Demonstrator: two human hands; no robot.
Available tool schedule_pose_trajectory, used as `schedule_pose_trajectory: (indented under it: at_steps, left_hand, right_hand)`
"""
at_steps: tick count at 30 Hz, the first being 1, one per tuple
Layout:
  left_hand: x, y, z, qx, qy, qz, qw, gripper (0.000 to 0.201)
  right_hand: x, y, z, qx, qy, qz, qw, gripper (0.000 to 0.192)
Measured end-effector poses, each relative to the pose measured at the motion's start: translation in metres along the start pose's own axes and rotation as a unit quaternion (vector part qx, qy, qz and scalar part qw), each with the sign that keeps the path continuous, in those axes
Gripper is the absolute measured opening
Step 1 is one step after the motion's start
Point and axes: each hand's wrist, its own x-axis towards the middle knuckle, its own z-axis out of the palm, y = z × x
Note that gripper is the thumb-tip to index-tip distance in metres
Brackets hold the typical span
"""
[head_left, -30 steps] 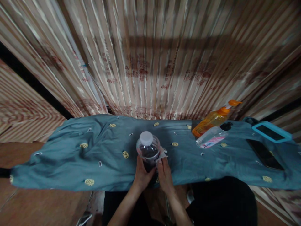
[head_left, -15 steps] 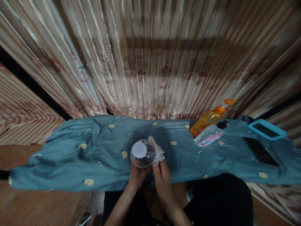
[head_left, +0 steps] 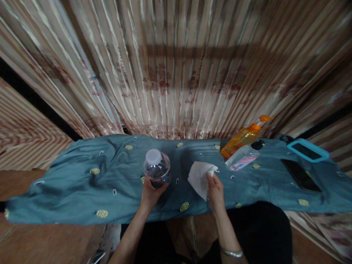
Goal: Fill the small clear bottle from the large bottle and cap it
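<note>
Head view, looking down over a tabletop draped in a teal cloth (head_left: 82, 183) dotted with small yellow motifs; striped pinkish curtain (head_left: 176, 73) hangs behind it. Left hand (head_left: 150, 190) has its grip wrapped round the lower body of a clear plastic bottle (head_left: 156, 169), fingers pressed in on it from the near side; bottle upright, white cap on, some dark liquid in the bottom, base at or just above the cloth, cannot tell which. Bottle sits a little left of centre, toward the near edge of the tabletop. Right hand (head_left: 215, 189) well apart from the left, grip pinching a white tissue (head_left: 199, 178) between thumb and fingertips at its upper right corner; the tissue spreads out to the left of the hand and lies flat against the cloth. Metal bangle (head_left: 231, 252) on the right wrist. Farther right, near the curtain, an orange pump bottle (head_left: 242, 137) leans with its nozzle to the right; a small clear bottle with a black cap and pink label (head_left: 242, 158) lies on its side just beside it, in front. Beyond those, a dark phone (head_left: 301, 176) lies flat on the cloth, and a blue-framed device (head_left: 307, 150) sits at the far right end. Wooden floor (head_left: 41, 242) shows under the near edge
</note>
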Motion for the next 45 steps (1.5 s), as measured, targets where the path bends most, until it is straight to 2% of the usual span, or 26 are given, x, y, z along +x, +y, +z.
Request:
schedule_pose_trajectory:
  at_steps: [3, 6, 10, 14, 17, 20, 23, 26, 29, 32, 34, 36, 38, 41, 42, 44, 45]
  left_hand:
    - [0.025, 0.001, -0.012, 0.014, 0.024, -0.003, 1.0, 0.057]
    - [0.043, -0.001, -0.017, 0.044, 0.053, -0.013, 0.998, 0.059]
    - [0.051, -0.006, -0.016, 0.044, 0.064, -0.005, 0.997, 0.065]
    - [0.05, -0.014, -0.013, 0.04, 0.057, 0.003, 0.998, 0.07]
    - [0.05, -0.017, -0.012, 0.043, 0.061, 0.006, 0.997, 0.075]
    - [0.05, -0.019, -0.012, 0.042, 0.057, 0.004, 0.997, 0.078]
    - [0.05, -0.018, -0.013, 0.042, 0.054, 0.002, 0.998, 0.08]
    - [0.05, -0.016, -0.013, 0.041, 0.054, 0.007, 0.998, 0.08]
    - [0.049, -0.016, -0.012, 0.041, 0.061, 0.008, 0.997, 0.083]
    - [0.049, -0.017, -0.012, 0.043, 0.065, 0.011, 0.997, 0.083]
    - [0.05, -0.018, -0.012, 0.045, 0.064, 0.015, 0.997, 0.081]
    - [0.05, -0.018, -0.013, 0.049, 0.06, 0.016, 0.997, 0.078]
    - [0.05, -0.017, -0.014, 0.052, 0.055, 0.012, 0.997, 0.075]
    - [0.051, -0.016, -0.014, 0.051, 0.054, 0.012, 0.997, 0.075]
    - [0.051, -0.016, -0.014, 0.049, 0.055, 0.015, 0.997, 0.075]
    - [0.052, -0.017, -0.014, 0.045, 0.054, 0.019, 0.997, 0.074]
    - [0.052, -0.017, -0.014, 0.044, 0.051, 0.02, 0.998, 0.074]
  right_hand:
    - [0.043, -0.01, -0.032, -0.105, 0.05, -0.039, 0.992, 0.041]
    - [0.083, -0.016, -0.042, -0.216, 0.058, -0.078, 0.972, 0.039]
    - [0.111, -0.004, -0.02, -0.337, 0.027, -0.107, 0.935, 0.041]
    - [0.115, 0.014, 0.008, -0.418, 0.01, -0.118, 0.901, 0.044]
    - [0.116, 0.018, 0.029, -0.444, -0.006, -0.139, 0.885, 0.044]
    - [0.115, 0.015, 0.058, -0.449, -0.045, -0.176, 0.875, 0.044]
    - [0.1, 0.01, 0.091, -0.438, -0.11, -0.226, 0.863, 0.044]
    - [0.064, 0.002, 0.115, -0.42, -0.187, -0.272, 0.845, 0.044]
    - [0.015, -0.006, 0.118, -0.398, -0.266, -0.315, 0.819, 0.046]
    - [-0.031, -0.012, 0.096, -0.379, -0.332, -0.355, 0.787, 0.047]
    - [-0.047, -0.011, 0.067, -0.378, -0.354, -0.373, 0.77, 0.046]
    - [-0.048, -0.008, 0.03, -0.388, -0.354, -0.377, 0.763, 0.045]
    - [-0.032, -0.002, -0.011, -0.405, -0.335, -0.369, 0.767, 0.045]
    - [0.009, 0.007, -0.065, -0.439, -0.267, -0.336, 0.789, 0.042]
    - [0.024, 0.009, -0.078, -0.45, -0.236, -0.32, 0.8, 0.033]
    - [0.053, 0.014, -0.091, -0.458, -0.187, -0.299, 0.816, 0.04]
    - [0.067, 0.016, -0.091, -0.459, -0.163, -0.29, 0.824, 0.042]
